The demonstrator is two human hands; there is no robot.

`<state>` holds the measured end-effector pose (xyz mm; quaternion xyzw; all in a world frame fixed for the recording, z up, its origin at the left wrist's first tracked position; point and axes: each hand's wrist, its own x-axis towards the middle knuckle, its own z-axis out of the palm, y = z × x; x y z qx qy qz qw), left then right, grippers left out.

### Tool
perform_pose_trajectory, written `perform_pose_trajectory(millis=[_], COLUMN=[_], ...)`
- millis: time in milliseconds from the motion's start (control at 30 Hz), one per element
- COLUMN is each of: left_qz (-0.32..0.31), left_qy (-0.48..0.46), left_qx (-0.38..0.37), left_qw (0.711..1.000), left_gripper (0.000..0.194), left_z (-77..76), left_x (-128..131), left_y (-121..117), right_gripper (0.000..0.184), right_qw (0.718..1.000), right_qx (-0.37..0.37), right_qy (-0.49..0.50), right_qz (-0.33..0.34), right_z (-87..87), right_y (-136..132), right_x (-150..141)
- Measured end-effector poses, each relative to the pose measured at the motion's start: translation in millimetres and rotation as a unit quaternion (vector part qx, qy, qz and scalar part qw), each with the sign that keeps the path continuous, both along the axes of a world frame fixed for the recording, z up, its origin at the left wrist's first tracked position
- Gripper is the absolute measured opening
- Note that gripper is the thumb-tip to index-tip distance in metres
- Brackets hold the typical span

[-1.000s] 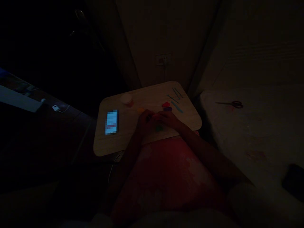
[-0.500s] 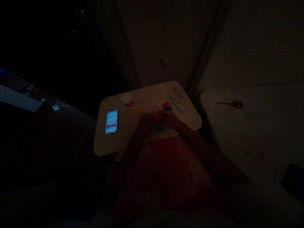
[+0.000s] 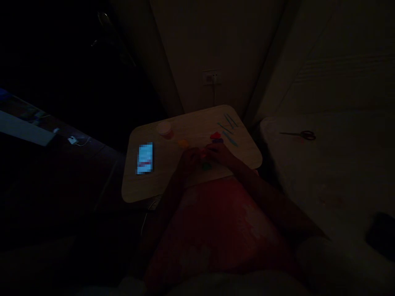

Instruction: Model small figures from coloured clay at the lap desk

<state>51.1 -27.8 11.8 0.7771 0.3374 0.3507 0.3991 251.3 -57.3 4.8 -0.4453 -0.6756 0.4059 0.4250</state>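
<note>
The room is very dark. My left hand and my right hand meet over a small wooden table, fingers curled round a small red-pink lump held between them. A green piece lies just below the hands. Beyond them on the table lie a yellow piece, a red piece and a purple piece. Thin teal tools lie at the table's far right corner.
A lit phone lies on the table's left part, and a small lidded tub stands behind it. Scissors lie on the pale bed at right. A wall socket with a cable is behind the table.
Both hands stay together over the table with only small finger shifts; the picture has grown slightly darker.
</note>
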Motion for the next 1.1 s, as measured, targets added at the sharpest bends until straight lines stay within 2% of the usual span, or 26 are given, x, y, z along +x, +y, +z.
perform_pose_trajectory(millis=[100,267,500,700,800,900,1100], left_qz=[0.012,-0.027,0.020,0.044,0.034,0.013,0.000], left_qy=[-0.020,0.001,0.023,-0.012,-0.031,-0.007,0.031], left_qx=[-0.013,-0.006,0.044,-0.006,-0.023,-0.027,0.004], left_qw=[1.000,1.000,0.999,0.999,0.999,1.000,1.000], left_gripper=[0.047,0.040,0.034,0.045,0.046,0.042,0.044], left_z=[-0.1,5.2,6.7,-0.6,-1.0,-0.3,-1.6], left_x=[-0.4,-0.6,-1.1,-1.5,-0.7,0.4,-0.6], left_y=[1.0,-0.2,-1.8,1.5,1.6,0.9,1.0], right_gripper=[0.056,0.052,0.041,0.036,0.034,0.034,0.037], right_qw=[1.000,1.000,1.000,0.995,0.991,0.989,0.994], right_qx=[0.003,0.006,0.013,0.002,0.008,0.014,0.035], right_qy=[-0.003,-0.018,0.017,0.093,0.126,0.138,0.095], right_qz=[0.006,0.014,-0.001,-0.020,-0.038,-0.053,-0.050], right_z=[-1.3,-3.9,-6.2,-14.3,-16.0,-14.3,-6.6], right_y=[0.1,0.5,0.8,4.8,7.7,9.0,5.0], right_x=[-0.6,-0.5,-0.6,-2.8,-1.1,1.1,0.1])
